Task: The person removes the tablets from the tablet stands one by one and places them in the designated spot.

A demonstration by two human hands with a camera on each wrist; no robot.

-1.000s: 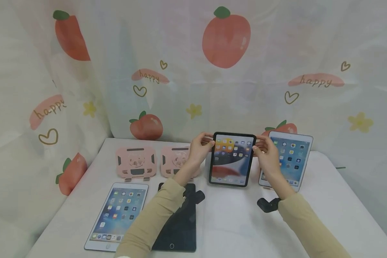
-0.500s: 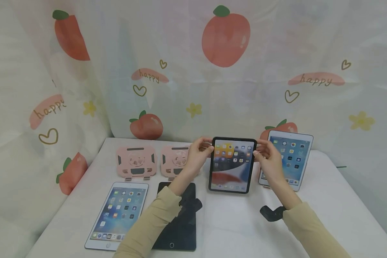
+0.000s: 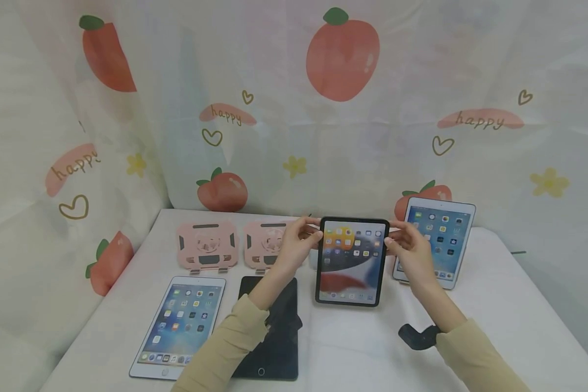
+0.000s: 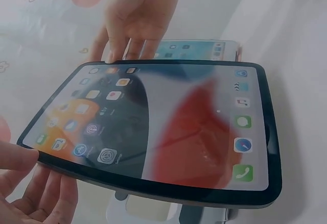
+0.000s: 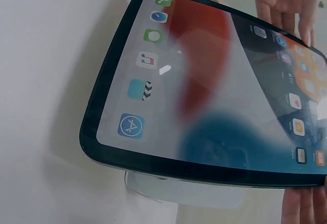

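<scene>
Both hands hold a black-framed tablet upright, its lit screen facing me. My left hand pinches its upper left edge, thumb at the front and fingers behind. At the upper right edge my right hand grips it the same way. In the left wrist view the tablet's screen spans between the two hands. Part of a pale object shows behind the tablet in the right wrist view. Right of the right hand, a white tablet leans upright.
Two pink tablet stands stand at the back left, the second partly behind my left hand. A white tablet and a black tablet lie in front, partly covered by the left sleeve. A fruit-printed cloth hangs behind the white table.
Both hands have brought the black-framed tablet down and toward me, with a slight shift left. The other tablets and the pink stands have stayed in place.
</scene>
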